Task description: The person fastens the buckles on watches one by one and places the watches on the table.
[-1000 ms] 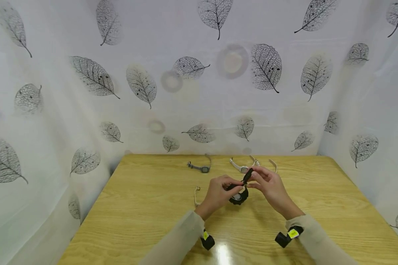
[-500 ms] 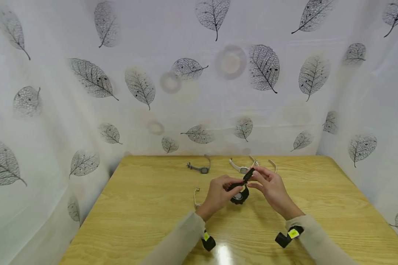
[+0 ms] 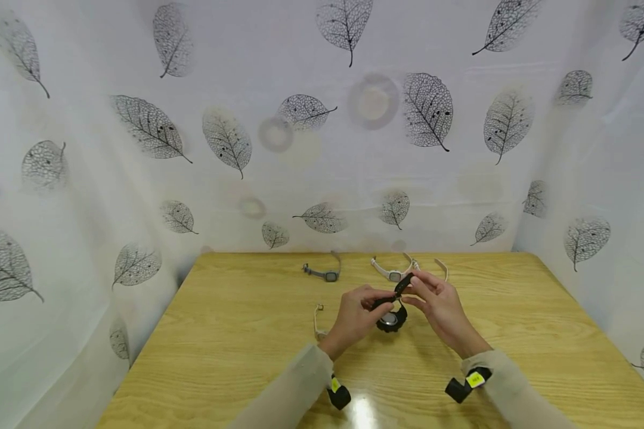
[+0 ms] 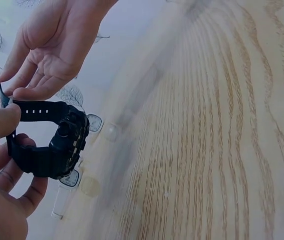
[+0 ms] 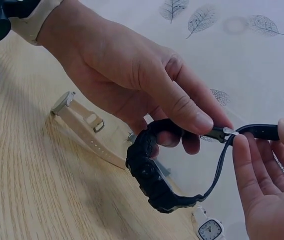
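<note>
A chunky black wristwatch [image 3: 390, 320] hangs in a loop between both hands above the table. My left hand [image 3: 354, 313] grips the buckle half of its strap between thumb and fingers. In the right wrist view, the strap's free end [image 5: 264, 131] passes at the metal buckle [image 5: 230, 131], right by the left fingertips. My right hand [image 3: 441, 305] pinches that free end with thumb and fingers and holds it up and to the right. The watch case [image 4: 74, 142] hangs below the strap, its face partly turned away in the left wrist view.
A grey watch [image 3: 330, 276] and a white watch [image 3: 395, 276] lie near the back of the wooden table [image 3: 236, 333]. Another pale strap [image 3: 443, 268] shows behind the right hand. A beige watch [image 5: 84, 125] lies beside my left wrist. Leaf-printed cloth [image 3: 311, 173] encloses the table.
The black watch's case has swung slightly to the right below the hands. Both hands keep nearly the same places and hold on the strap.
</note>
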`<state>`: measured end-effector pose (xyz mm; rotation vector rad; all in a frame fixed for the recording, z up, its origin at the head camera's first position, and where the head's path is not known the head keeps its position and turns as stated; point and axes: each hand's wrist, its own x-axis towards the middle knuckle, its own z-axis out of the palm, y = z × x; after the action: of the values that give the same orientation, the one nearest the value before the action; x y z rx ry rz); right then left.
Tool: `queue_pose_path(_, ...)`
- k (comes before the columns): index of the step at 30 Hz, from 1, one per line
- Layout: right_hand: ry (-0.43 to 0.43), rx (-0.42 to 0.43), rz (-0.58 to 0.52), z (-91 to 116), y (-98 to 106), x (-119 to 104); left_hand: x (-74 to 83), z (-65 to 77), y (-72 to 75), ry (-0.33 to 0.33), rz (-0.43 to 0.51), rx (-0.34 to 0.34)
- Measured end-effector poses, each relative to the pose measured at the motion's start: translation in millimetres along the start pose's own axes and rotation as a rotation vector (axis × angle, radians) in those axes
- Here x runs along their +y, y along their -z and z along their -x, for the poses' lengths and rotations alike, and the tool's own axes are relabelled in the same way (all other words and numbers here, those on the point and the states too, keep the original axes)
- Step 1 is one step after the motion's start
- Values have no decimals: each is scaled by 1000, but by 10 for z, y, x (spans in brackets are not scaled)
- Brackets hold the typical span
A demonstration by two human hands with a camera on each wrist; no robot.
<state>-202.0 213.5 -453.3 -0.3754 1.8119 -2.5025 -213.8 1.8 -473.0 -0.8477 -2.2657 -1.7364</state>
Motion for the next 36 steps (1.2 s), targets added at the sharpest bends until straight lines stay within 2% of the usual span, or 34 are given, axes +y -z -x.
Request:
queue_pose_path(13,-7,36,-83,25,-48,-6,-33,40,-51,-10,59,27)
queue_pose_path(21,-3,60,-129,17,-78,-16,-30,45,-92,19,115,55)
queue_pose_path(26,-19,80,-109,9,-90,-10,-32,47,-86,2,71,62)
queue_pose_path(32,-19,89,-94,-6,-98,-6,-20,25,-45,-3,-18,38)
queue_pose_path(36,-2,81,-27,-19,-88,5,-21,6,-8,-42,-86,15)
